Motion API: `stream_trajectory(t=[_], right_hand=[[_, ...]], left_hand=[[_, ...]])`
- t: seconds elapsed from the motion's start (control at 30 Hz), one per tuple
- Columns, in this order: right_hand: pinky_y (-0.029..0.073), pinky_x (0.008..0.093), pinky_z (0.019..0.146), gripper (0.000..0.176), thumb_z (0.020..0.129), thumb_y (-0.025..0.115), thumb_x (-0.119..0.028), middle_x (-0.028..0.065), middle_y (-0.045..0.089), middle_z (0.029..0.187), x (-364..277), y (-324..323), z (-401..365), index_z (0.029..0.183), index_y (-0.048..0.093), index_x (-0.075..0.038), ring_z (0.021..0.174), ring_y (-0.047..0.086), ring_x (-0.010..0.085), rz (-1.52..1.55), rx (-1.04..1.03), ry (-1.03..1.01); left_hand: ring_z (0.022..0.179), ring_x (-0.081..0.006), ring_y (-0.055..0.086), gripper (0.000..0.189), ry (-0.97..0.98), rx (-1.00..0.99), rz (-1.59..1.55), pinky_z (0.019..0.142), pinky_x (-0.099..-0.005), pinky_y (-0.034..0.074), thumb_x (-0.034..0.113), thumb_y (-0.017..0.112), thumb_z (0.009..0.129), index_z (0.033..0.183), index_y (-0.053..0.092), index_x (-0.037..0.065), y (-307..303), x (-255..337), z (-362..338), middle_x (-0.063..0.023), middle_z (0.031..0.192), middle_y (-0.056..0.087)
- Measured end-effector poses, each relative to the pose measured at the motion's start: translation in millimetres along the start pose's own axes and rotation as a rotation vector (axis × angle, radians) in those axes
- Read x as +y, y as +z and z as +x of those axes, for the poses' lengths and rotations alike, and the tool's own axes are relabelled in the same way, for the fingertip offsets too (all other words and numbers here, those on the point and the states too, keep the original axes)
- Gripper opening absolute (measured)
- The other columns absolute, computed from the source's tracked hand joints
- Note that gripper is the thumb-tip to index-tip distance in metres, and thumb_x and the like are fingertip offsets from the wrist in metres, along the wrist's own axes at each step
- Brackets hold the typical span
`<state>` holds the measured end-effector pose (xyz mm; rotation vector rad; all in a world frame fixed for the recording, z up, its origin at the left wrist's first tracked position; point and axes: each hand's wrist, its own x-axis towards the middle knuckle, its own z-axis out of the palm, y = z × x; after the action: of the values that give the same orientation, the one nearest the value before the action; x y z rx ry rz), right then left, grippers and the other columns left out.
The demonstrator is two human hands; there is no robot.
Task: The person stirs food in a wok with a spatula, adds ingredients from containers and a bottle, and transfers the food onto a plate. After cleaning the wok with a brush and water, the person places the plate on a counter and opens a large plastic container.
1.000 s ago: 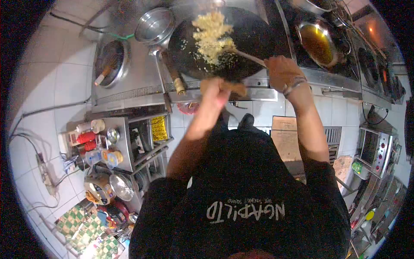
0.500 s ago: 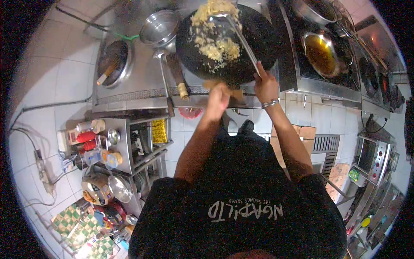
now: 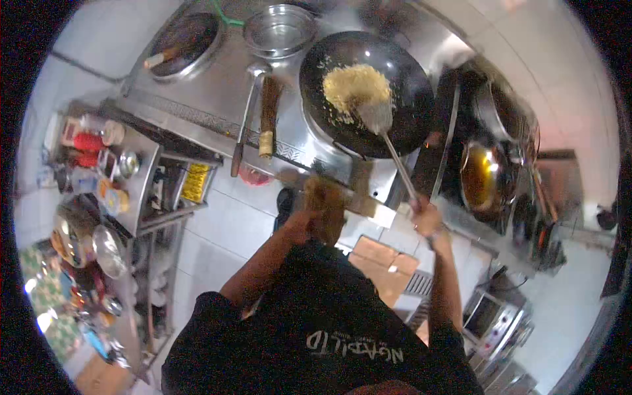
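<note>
**Stir-frying in progress**

In the left hand (image 3: 321, 205), gripping the wok's (image 3: 409, 108) wooden handle (image 3: 368, 205) tight. Pressing the spatula (image 3: 376, 117) into fried rice (image 3: 352, 84) heaped mid-wok. Clasping the spatula's long shaft in the closed right hand (image 3: 426, 218).

Upper centre: wok (image 3: 401, 105) on the stove (image 3: 217, 99), rice (image 3: 355, 85) in it, ladle (image 3: 378, 118) on the rice. Left of the wok, a brush (image 3: 268, 115) and a spoon (image 3: 247, 112) lie side by side; a bowl (image 3: 280, 29) stands above them. Right of the wok: a pan (image 3: 484, 178). Lower centre: left hand (image 3: 322, 204) at the wok handle (image 3: 365, 197), right hand (image 3: 426, 217) on the ladle's shaft. Far left: shelf (image 3: 141, 191) bearing bottles (image 3: 85, 148).
</note>
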<state>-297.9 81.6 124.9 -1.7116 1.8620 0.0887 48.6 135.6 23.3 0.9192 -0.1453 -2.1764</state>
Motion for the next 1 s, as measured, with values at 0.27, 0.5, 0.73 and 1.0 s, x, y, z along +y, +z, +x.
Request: stream_trajectory(t=[0.27, 0.5, 0.73, 1.0], right_hand=[[0.049, 0.0393, 0.073, 0.043, 0.088, 0.036, -0.041, 0.0183, 0.062, 0.081, -72, -205, 53, 0.09, 0.06, -0.005, 0.077, 0.061, 0.0319, -0.956, -0.16, -0.126], [0.044, 0.0365, 0.041, 0.071, 0.09, 0.024, -0.054, 0.0118, 0.047, 0.042, -211, -131, 129, 0.057, 0.054, 0.001, 0.033, 0.048, 0.0271, -0.454, -0.204, 0.118], [0.05, 0.0414, 0.068, 0.062, 0.094, 0.019, -0.041, 0.0237, 0.061, 0.077, -113, -120, 78, 0.091, 0.058, 0.007, 0.073, 0.062, 0.035, -0.938, 0.013, -0.304], [0.05, 0.0414, 0.067, 0.059, 0.094, 0.022, -0.038, 0.0251, 0.061, 0.084, -151, -57, 130, 0.097, 0.056, 0.01, 0.081, 0.062, 0.0354, -0.509, -0.178, 0.067]], left_hand=[[0.093, -0.0341, 0.054, 0.03, 0.055, -0.498, -0.681, 0.08, -0.0469, 0.044, 0.016, 0.058, 0.082, 0.101, 0.052, -0.005, -85, -134, 77, -0.0207, 0.098, 0.054], [0.074, -0.0303, 0.054, 0.019, 0.366, -0.631, -0.804, 0.066, -0.0451, 0.045, 0.016, 0.055, 0.084, 0.095, 0.052, 0.0, -77, -217, 170, -0.0158, 0.084, 0.054], [0.056, -0.0266, 0.053, 0.01, 0.567, -0.603, -0.836, 0.051, -0.0433, 0.045, 0.016, 0.053, 0.086, 0.088, 0.051, 0.006, -98, -266, 211, -0.011, 0.07, 0.054], [0.053, -0.0282, 0.053, 0.025, 0.49, -0.747, -0.92, 0.053, -0.045, 0.043, 0.026, 0.042, 0.09, 0.083, 0.054, 0.005, -106, -258, 195, -0.0119, 0.066, 0.055]])
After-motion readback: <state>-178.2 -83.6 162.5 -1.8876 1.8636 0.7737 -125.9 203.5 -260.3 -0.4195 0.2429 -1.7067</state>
